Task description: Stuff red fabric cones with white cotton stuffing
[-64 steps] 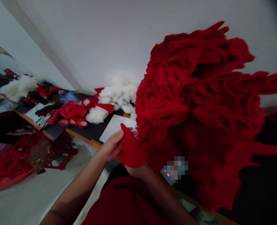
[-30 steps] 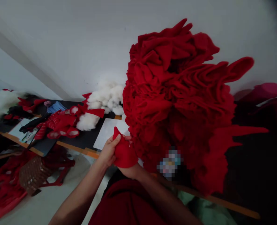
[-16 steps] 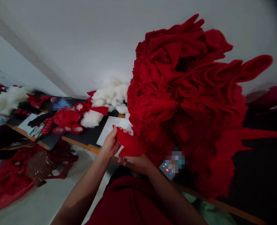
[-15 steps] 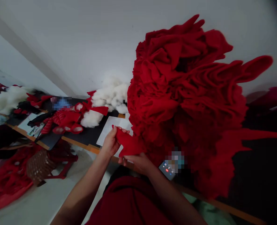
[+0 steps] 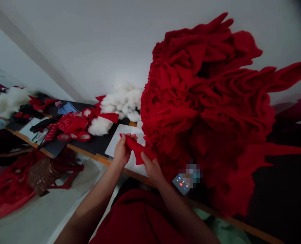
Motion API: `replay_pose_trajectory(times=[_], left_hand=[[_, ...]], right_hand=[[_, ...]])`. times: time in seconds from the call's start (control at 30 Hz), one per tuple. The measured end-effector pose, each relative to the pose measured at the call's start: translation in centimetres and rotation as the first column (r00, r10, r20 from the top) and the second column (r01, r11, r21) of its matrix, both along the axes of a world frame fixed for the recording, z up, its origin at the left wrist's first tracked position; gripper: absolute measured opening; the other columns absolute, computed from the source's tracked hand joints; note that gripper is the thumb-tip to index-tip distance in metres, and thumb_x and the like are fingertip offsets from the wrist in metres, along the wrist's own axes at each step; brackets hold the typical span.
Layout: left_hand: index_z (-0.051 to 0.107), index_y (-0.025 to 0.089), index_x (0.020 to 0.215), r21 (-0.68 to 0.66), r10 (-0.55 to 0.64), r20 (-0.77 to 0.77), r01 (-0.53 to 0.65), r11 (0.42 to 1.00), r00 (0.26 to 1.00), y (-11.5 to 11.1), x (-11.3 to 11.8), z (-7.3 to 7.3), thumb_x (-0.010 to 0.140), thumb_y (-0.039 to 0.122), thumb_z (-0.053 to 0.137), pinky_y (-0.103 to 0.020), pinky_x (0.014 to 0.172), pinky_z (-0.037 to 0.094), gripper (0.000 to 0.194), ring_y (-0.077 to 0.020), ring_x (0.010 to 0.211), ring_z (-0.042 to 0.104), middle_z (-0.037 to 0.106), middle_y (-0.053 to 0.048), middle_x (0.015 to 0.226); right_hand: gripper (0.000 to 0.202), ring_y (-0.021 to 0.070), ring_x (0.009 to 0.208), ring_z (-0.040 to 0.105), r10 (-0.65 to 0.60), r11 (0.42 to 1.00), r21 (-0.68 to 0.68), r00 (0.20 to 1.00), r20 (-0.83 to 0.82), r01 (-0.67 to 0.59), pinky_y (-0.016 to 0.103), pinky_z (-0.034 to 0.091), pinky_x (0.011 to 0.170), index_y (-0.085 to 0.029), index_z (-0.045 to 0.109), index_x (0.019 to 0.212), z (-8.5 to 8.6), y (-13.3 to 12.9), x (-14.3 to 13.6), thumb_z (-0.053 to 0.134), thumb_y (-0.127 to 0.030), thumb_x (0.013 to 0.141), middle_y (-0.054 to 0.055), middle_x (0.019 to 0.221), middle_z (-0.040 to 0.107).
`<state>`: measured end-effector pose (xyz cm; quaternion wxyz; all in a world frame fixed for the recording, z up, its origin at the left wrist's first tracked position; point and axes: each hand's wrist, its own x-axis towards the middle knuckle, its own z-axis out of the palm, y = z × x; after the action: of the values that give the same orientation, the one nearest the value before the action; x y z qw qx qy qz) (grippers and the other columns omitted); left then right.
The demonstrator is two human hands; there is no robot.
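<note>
Between my two hands is a red fabric piece (image 5: pixel 137 149), soft and narrowing to a point at its left end. My left hand (image 5: pixel 123 149) pinches that pointed end, thumb on top. Lower down on the right, my right hand (image 5: pixel 152 166) grips the wider end, its thumb lying over the cloth. Under the piece lies a white sheet (image 5: pixel 116 137) on the dark table. Right beside my right hand rises a tall heap of similar red fabric pieces (image 5: pixel 201 98), which hides part of the table.
A phone (image 5: pixel 181 183) lies near the table's front edge. White stuffing (image 5: pixel 122 101) and red stuffed-toy parts (image 5: pixel 75 127) are on the table further left. A brown and red stool (image 5: pixel 44 176) stands on the floor beside a red bag (image 5: pixel 10 189).
My right hand has moved up from beneath the fabric and now grips it with the thumb on top. The fabric looks narrower and more folded. The camera view has shifted slightly.
</note>
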<state>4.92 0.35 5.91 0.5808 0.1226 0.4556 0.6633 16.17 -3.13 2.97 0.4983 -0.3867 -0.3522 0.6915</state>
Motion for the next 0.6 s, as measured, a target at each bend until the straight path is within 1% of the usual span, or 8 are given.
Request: replay_pose_trajectory(times=[0.1,0.17,0.27,0.37,0.43,0.47,0.53,0.6], left_hand=[[0.056,0.015,0.090,-0.016,-0.090,0.089,0.092,0.996,0.992,-0.4,0.5,0.4,0.077,0.044,0.055,-0.034,0.080,0.047,0.033,-0.0163,0.075,0.063,0.066,-0.006,0.081],[0.055,0.015,0.092,0.000,-0.136,0.120,0.137,0.991,0.983,-0.7,0.9,0.8,0.077,0.044,0.055,-0.034,0.079,0.047,0.032,-0.0162,0.075,0.063,0.066,-0.006,0.082],[0.054,0.016,0.090,0.025,-0.173,0.120,0.171,0.985,0.978,-1.3,1.2,1.0,0.076,0.043,0.057,-0.033,0.078,0.048,0.031,-0.0159,0.073,0.063,0.065,-0.005,0.082],[0.055,0.017,0.089,0.052,-0.178,0.120,0.173,0.984,0.977,-1.9,1.3,0.5,0.074,0.038,0.061,-0.031,0.078,0.048,0.027,-0.0165,0.077,0.062,0.064,-0.004,0.082],[0.054,0.017,0.085,0.045,-0.152,0.132,0.147,0.988,0.980,-2.2,1.0,-0.3,0.072,0.033,0.063,-0.030,0.077,0.048,0.023,-0.0168,0.079,0.062,0.064,-0.003,0.080],[0.054,0.017,0.083,0.014,-0.121,0.142,0.120,0.993,0.982,-2.2,0.6,-0.8,0.072,0.032,0.064,-0.030,0.076,0.048,0.021,-0.0168,0.078,0.063,0.063,-0.002,0.077],[0.052,0.017,0.079,-0.110,-0.014,0.153,0.032,0.993,0.988,-2.2,-0.7,-2.0,0.073,0.030,0.063,-0.030,0.073,0.049,0.018,-0.0161,0.073,0.063,0.062,-0.001,0.072],[0.051,0.018,0.079,-0.262,0.149,0.109,-0.116,0.958,0.983,-2.0,-2.9,-3.3,0.075,0.027,0.061,-0.029,0.069,0.050,0.015,-0.0141,0.065,0.062,0.061,0.000,0.069]], right_hand=[[0.034,0.0207,0.110,0.053,-0.007,0.995,-0.098,0.993,-0.121,-0.004,0.038,0.041,0.096,-0.022,0.062,0.099,-0.1,-0.2,-1.1,0.057,-0.042,0.071,0.004,0.111,0.063],[0.037,0.0198,0.113,0.052,-0.012,0.988,-0.151,0.976,-0.218,-0.021,0.037,0.042,0.096,-0.024,0.060,0.101,0.1,-0.3,-1.7,0.059,-0.040,0.067,0.002,0.115,0.061],[0.042,0.0194,0.117,0.049,0.013,0.970,-0.222,0.932,-0.363,-0.101,0.037,0.040,0.098,-0.025,0.060,0.101,1.0,-0.2,-2.1,0.064,-0.034,0.060,0.001,0.119,0.059],[0.040,0.0200,0.115,0.050,0.033,0.956,-0.249,0.904,-0.425,-0.152,0.035,0.041,0.097,-0.024,0.062,0.096,1.7,0.2,-2.1,0.066,-0.034,0.057,0.002,0.117,0.060],[0.037,0.0194,0.112,0.053,0.018,0.955,-0.258,0.899,-0.438,-0.145,0.033,0.043,0.094,-0.023,0.063,0.093,1.6,0.5,-2.1,0.067,-0.034,0.058,0.002,0.113,0.062],[0.036,0.0193,0.108,0.055,0.013,0.955,-0.264,0.905,-0.424,-0.138,0.032,0.045,0.091,-0.023,0.064,0.092,1.1,0.5,-2.0,0.067,-0.034,0.058,0.003,0.110,0.064],[0.030,0.0196,0.094,0.062,0.049,0.941,-0.297,0.937,-0.346,-0.159,0.032,0.050,0.081,-0.021,0.063,0.088,-0.5,0.4,-1.9,0.067,-0.034,0.061,0.005,0.097,0.068],[0.023,0.0195,0.077,0.065,0.131,0.921,-0.339,0.973,-0.188,-0.190,0.034,0.052,0.068,-0.019,0.061,0.080,-2.9,0.2,-2.0,0.064,-0.037,0.066,0.006,0.083,0.068]])
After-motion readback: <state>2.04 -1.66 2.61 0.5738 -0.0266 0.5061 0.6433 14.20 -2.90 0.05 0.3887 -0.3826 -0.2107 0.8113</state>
